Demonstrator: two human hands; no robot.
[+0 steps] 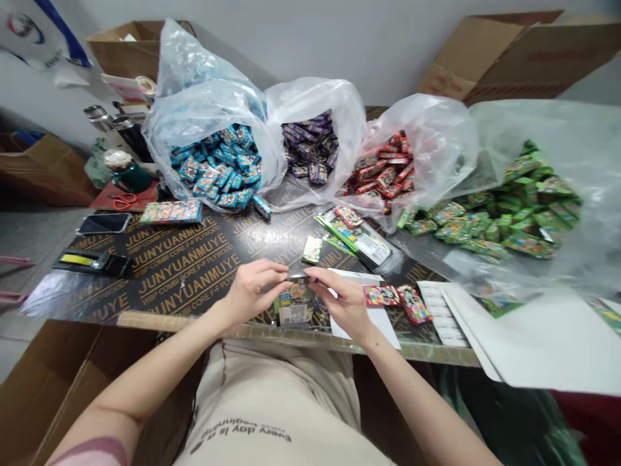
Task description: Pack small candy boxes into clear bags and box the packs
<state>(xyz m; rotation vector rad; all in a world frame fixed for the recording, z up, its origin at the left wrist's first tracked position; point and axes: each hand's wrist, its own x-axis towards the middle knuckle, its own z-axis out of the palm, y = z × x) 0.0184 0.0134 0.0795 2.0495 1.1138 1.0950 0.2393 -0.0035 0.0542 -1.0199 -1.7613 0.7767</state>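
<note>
At the table's front edge, my left hand (257, 289) and my right hand (345, 301) pinch the upper edge of a clear plastic bag (295, 304) between them. A printed card with a pale label shows through the plastic. Just beyond my fingers lies a small green-and-white packet (312, 250). To the right of my right hand are a red packet (381, 296) and another red packet (414, 304), near a white sheet (383, 323). Flat green-and-black printed packages (366, 246) lie behind, with a red packet (348, 217) on top.
Open plastic bags along the back hold blue packets (218, 168), purple packets (310, 142), red packets (388, 168) and green packets (524, 207). On the left are a phone (103, 223), a black tape dispenser (92, 263), orange scissors (123, 200) and a mug (129, 173). White sheets (543, 336) overhang the right edge.
</note>
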